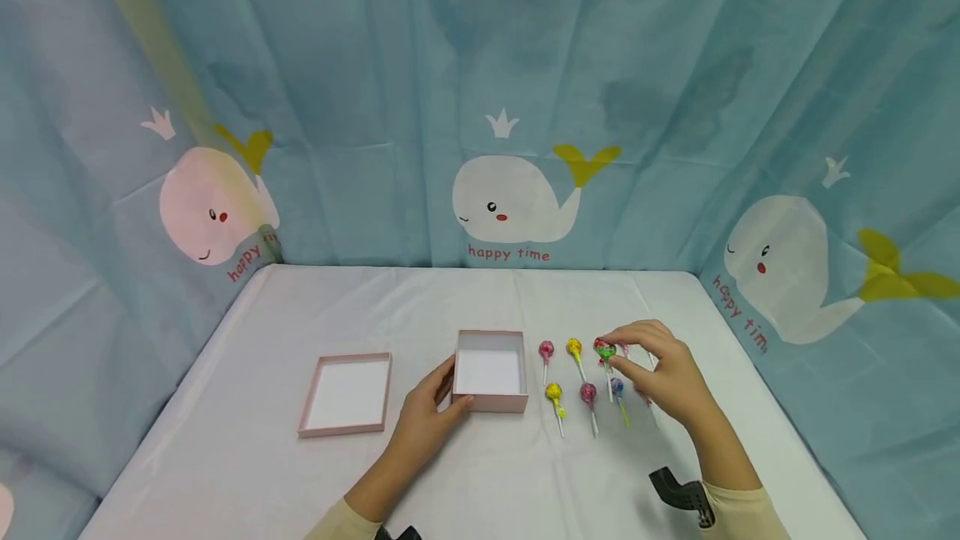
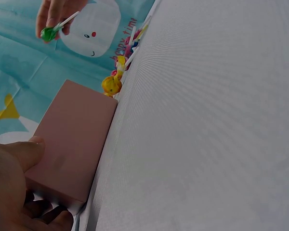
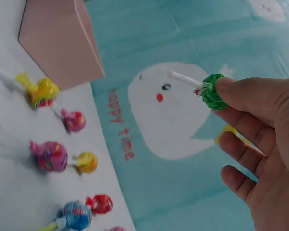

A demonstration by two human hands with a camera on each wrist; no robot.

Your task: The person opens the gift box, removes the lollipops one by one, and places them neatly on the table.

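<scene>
An open pink box [image 1: 491, 403] with a white inside stands upright on the table. My left hand [image 1: 424, 419] grips its near left corner, thumb on the near wall and fingers along the left side. Thumb and index finger of my right hand [image 1: 672, 369] pinch a green lollipop [image 3: 214, 91] by its wrapped head, raised above the table, its white stick pointing away from the palm. Below and beside that hand lie more lollipops, among them a blue one [image 1: 617, 386], a purple-pink one [image 1: 588, 392] and a red one [image 3: 101, 204]. The hand partly covers some at the right.
Left of the box lies its shallow pink-rimmed lid [image 1: 349, 390], white inside facing up. Just right of the box are a pink lollipop [image 1: 546, 348] and two yellow lollipops [image 1: 553, 391]. A blue curtain [image 1: 375, 190] with whale prints hangs around the white-covered table [image 1: 247, 473].
</scene>
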